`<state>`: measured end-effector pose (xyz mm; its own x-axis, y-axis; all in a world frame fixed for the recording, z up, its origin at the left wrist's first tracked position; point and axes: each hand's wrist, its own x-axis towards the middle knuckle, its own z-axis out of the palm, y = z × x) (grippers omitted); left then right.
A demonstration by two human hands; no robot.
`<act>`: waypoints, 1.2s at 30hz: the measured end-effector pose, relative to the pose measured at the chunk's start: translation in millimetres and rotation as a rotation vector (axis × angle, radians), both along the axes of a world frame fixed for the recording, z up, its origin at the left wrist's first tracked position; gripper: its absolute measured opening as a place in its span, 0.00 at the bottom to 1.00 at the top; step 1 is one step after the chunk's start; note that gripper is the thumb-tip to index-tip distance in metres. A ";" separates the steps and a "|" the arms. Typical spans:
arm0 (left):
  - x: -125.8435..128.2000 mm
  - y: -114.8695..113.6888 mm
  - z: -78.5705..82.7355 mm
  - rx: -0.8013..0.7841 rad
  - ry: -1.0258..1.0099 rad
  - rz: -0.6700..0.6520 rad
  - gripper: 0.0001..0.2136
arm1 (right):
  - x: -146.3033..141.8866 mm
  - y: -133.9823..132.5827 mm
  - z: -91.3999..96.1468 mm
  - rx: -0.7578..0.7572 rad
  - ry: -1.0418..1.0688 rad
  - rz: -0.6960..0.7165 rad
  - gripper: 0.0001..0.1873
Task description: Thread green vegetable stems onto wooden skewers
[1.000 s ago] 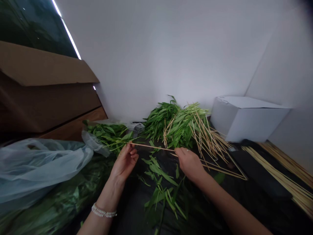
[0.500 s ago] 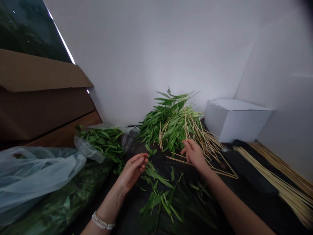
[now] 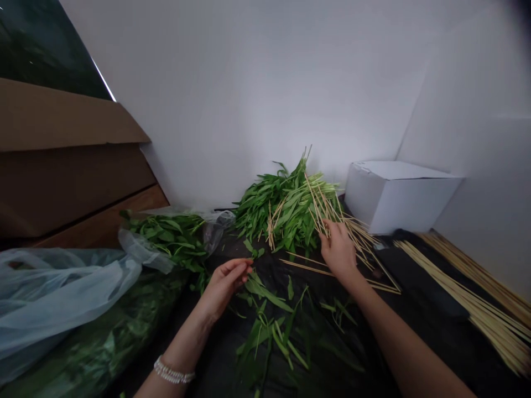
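My right hand (image 3: pixel 339 251) reaches into a heap of green leafy stems threaded on bamboo skewers (image 3: pixel 286 210) by the wall. Its fingers are closed round one skewer, which slants up out of the heap with leaves on it. My left hand (image 3: pixel 226 279) hovers with its fingers loosely stretched out and nothing in them. It is just above loose green leaves (image 3: pixel 269 326) scattered on the black sheet (image 3: pixel 415 309). A couple of bare skewers (image 3: pixel 307 267) lie between my hands.
A bundle of unused bamboo skewers (image 3: pixel 468 298) lies along the right wall. A white box (image 3: pixel 398 193) stands in the corner. On the left are a clear plastic bag (image 3: pixel 62 287), more greens (image 3: pixel 170 235) spilling from it, and a brown cardboard box (image 3: pixel 62 155).
Both hands held one skewer between them; my left hand let go. My right hand carried it up and away onto the heap.
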<state>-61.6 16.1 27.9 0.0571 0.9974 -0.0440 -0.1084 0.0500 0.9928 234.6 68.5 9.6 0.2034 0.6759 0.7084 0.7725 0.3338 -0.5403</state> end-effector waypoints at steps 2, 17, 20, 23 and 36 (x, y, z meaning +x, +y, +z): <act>-2.7 3.4 -5.1 0.127 0.248 0.046 0.16 | 1.6 -5.2 5.5 0.002 -0.142 -0.111 0.18; -11.4 -6.3 -9.2 0.185 0.670 -0.547 0.22 | 7.1 -14.7 23.1 0.223 -0.117 -0.074 0.18; -11.5 -16.1 9.6 0.036 0.352 -0.696 0.22 | 7.0 -16.2 23.6 0.223 -0.160 -0.058 0.19; -9.9 -17.1 18.9 -0.052 0.261 -0.673 0.22 | 8.1 -16.6 23.3 0.200 -0.213 -0.063 0.20; -4.1 22.8 24.1 -0.231 0.189 -0.251 0.16 | 21.3 -14.6 23.8 0.131 -0.286 -0.106 0.20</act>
